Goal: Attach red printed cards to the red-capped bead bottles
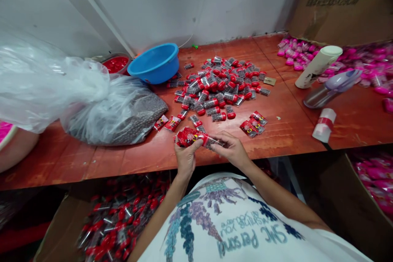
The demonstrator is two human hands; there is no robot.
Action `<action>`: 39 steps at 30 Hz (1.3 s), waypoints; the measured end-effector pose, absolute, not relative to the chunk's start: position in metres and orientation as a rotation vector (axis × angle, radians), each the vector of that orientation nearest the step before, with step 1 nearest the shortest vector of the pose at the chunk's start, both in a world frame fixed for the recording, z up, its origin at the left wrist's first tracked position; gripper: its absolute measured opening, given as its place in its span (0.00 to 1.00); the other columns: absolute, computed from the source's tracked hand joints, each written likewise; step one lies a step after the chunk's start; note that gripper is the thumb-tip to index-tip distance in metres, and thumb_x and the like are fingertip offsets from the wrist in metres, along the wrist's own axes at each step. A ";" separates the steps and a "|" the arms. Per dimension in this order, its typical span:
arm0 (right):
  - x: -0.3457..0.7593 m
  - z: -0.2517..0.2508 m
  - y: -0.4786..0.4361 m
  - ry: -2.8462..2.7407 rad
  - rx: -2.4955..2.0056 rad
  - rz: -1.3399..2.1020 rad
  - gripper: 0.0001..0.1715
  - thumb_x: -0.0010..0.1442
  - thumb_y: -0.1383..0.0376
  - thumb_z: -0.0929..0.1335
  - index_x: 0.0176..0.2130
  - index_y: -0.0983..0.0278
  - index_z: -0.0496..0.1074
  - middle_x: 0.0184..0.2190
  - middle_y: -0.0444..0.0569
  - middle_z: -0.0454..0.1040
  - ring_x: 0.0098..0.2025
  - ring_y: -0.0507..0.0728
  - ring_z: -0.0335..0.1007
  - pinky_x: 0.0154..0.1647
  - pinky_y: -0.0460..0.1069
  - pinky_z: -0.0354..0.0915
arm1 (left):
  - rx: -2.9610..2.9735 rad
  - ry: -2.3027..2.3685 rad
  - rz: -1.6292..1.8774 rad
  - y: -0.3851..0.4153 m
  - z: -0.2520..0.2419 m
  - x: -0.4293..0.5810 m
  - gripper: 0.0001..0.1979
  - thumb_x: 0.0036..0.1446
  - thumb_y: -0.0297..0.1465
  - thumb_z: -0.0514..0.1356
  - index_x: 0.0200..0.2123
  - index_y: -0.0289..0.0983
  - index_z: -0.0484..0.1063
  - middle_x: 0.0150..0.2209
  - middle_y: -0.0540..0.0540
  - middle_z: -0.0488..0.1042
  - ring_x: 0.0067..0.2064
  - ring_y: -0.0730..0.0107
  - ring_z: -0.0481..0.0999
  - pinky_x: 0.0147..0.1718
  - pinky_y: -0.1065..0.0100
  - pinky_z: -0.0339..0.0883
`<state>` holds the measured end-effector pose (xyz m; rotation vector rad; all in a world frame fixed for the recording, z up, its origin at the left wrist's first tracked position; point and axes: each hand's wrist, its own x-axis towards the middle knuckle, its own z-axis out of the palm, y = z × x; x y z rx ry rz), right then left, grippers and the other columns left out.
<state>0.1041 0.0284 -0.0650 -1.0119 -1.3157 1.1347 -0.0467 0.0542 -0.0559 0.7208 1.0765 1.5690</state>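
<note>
Near the table's front edge, my left hand [186, 152] is closed round several red printed packets [186, 136]. My right hand [231, 147] pinches the right end of a small clear bottle [210, 141] with dark contents, whose left end meets the packets and my left thumb. Beyond my hands lies a heap of small clear bottles [219, 84] with red caps and dark beads inside. Several red packets [254, 124] rest on the table to the right of my hands, and two more red packets [172, 123] lie to the left.
A blue basin [155, 63] and a plastic bag of dark beads [123, 110] stand left on the red-brown table [107, 159]. Right are a white bottle [317, 67], a purple-lidded cup [330, 88], a clear roll [324, 125] and pink bottles [296, 51]. Boxes stand below.
</note>
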 end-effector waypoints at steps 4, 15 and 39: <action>0.105 -0.066 0.028 -1.358 -0.996 1.072 0.17 0.55 0.65 0.70 0.46 0.59 0.76 0.35 0.46 0.70 0.36 0.52 0.68 0.32 0.46 0.63 | 0.727 1.046 1.556 0.052 -0.053 -0.045 0.23 0.31 0.22 0.72 0.34 0.36 0.71 0.28 0.54 0.76 0.28 0.76 0.74 0.35 0.71 0.69; 0.102 -0.059 0.021 -1.409 -1.000 1.015 0.19 0.55 0.68 0.69 0.47 0.59 0.75 0.35 0.46 0.69 0.33 0.51 0.67 0.30 0.46 0.63 | 0.590 1.038 1.483 0.052 -0.050 -0.046 0.18 0.29 0.24 0.73 0.27 0.36 0.72 0.26 0.53 0.75 0.27 0.76 0.74 0.33 0.73 0.69; 0.086 -0.090 0.020 -1.310 -1.104 0.966 0.21 0.60 0.61 0.67 0.54 0.57 0.67 0.45 0.50 0.71 0.45 0.56 0.69 0.47 0.53 0.68 | 0.780 1.099 1.297 0.052 -0.054 -0.050 0.19 0.32 0.24 0.73 0.32 0.33 0.74 0.30 0.47 0.78 0.31 0.67 0.77 0.38 0.66 0.70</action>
